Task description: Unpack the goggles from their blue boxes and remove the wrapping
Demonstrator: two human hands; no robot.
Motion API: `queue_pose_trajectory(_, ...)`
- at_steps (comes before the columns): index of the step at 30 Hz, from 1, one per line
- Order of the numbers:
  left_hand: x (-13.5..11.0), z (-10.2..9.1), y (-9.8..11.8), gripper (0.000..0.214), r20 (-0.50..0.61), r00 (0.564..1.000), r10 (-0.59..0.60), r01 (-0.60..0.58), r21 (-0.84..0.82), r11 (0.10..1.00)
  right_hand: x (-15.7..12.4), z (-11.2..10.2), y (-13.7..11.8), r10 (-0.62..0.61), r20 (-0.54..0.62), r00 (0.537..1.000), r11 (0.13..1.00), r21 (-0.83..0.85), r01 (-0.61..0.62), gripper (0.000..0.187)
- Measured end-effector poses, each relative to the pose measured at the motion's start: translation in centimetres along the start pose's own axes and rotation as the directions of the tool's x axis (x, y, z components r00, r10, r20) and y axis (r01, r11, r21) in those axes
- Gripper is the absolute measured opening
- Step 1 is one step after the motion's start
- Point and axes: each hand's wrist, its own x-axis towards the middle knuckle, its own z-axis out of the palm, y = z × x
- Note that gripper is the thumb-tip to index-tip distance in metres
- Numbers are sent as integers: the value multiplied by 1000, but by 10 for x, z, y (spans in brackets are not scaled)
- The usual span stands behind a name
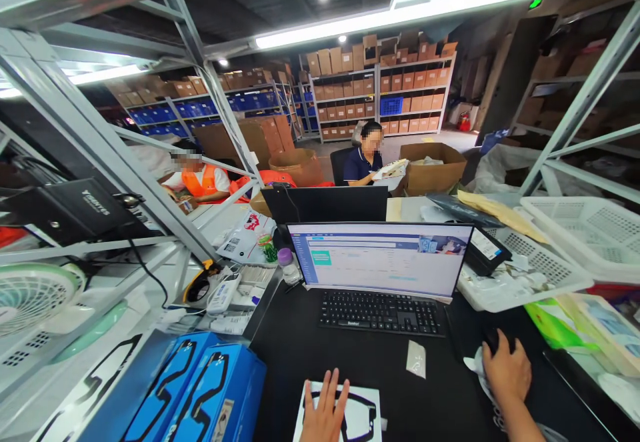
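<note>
My left hand lies with its fingers spread flat on a white box printed with a black glasses-like outline, at the front of the black desk. On the right, my right hand is curved over a black computer mouse, with part of the mouse hidden under the fingers. A grey-white printed pad or cloth shows beneath that wrist. Between the hands lies a small white packet. Behind it are a black keyboard and a lit monitor showing a web-like page.
Blue boxes with black outlines stand at the left, near a fan. A purple-capped bottle is beside the monitor. White baskets and a green package sit at the right. Two people sit beyond the desk.
</note>
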Motion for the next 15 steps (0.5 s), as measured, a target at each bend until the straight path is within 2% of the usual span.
queue_pose_trajectory(2, 12, -13, 10, 69, 137, 977, 162, -149, -95, 984, 4, -11, -7, 17, -50, 999, 999, 39, -15, 63)
queue_pose_trajectory(3, 20, -23, 15, 72, 214, 942, 260, -229, -159, 960, 6, -18, -10, 27, -74, 997, 997, 68, -22, 63)
queue_pose_trajectory(4, 29, -34, 19, 78, 288, 887, 362, -300, -237, 924, 7, -27, -12, 33, -93, 995, 995, 99, -24, 63)
queue_pose_trajectory(6, 47, -59, 27, 93, 379, 809, 449, -325, -347, 880, 8, -46, -13, 30, -107, 994, 989, 146, -14, 61)
queue_pose_trajectory(8, 61, -81, 32, 107, 441, 766, 468, -306, -390, 868, 3, -67, -9, 17, -90, 996, 988, 154, -3, 59)
queue_pose_trajectory(11, 66, -96, 35, 113, 483, 760, 436, -276, -367, 888, -21, -101, 6, 29, -49, 998, 994, 108, -23, 56)
queue_pose_trajectory(13, 63, -92, 35, 116, 466, 779, 420, -281, -340, 897, -49, -122, 20, 77, -40, 996, 995, 60, -74, 56)
queue_pose_trajectory(15, 58, -85, 35, 123, 434, 801, 413, -298, -310, 903, -82, -137, 35, 175, -59, 983, 985, -1, -175, 61)
